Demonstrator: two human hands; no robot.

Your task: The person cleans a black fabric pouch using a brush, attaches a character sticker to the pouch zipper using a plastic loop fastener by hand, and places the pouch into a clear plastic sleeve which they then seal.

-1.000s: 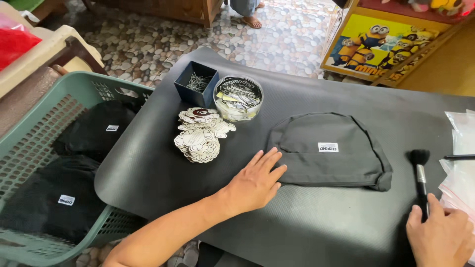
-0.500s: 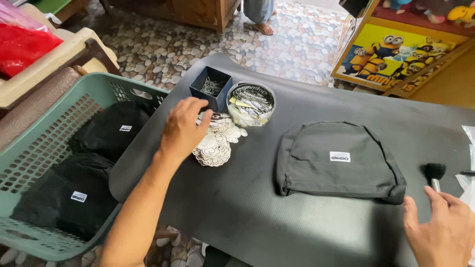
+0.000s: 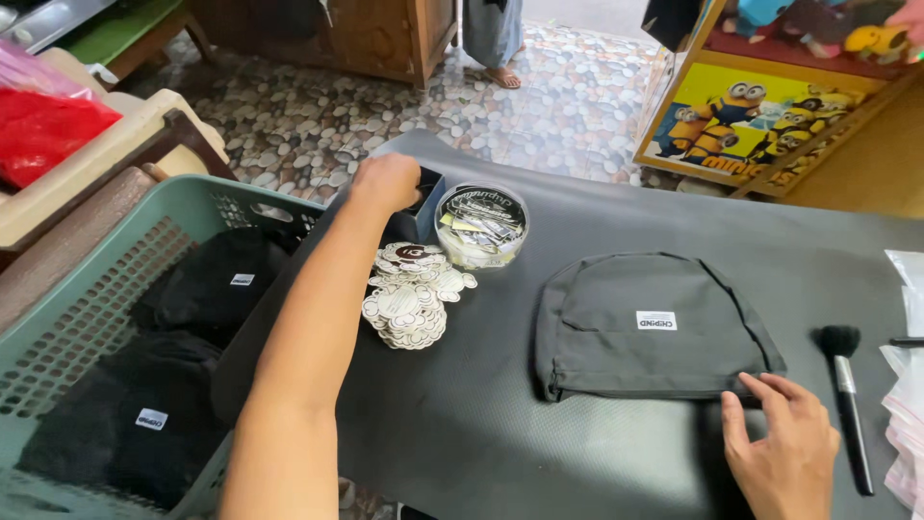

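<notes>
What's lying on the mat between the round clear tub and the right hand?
In the head view, the dark grey pouch lies between the round clear tub and the right hand, whose fingertips touch its lower right corner.

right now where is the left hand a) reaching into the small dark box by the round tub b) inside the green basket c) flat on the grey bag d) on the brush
a, the left hand is over the small dark box next to the round tub, while the right hand rests by the corner of the grey bag, beside the brush.
</notes>
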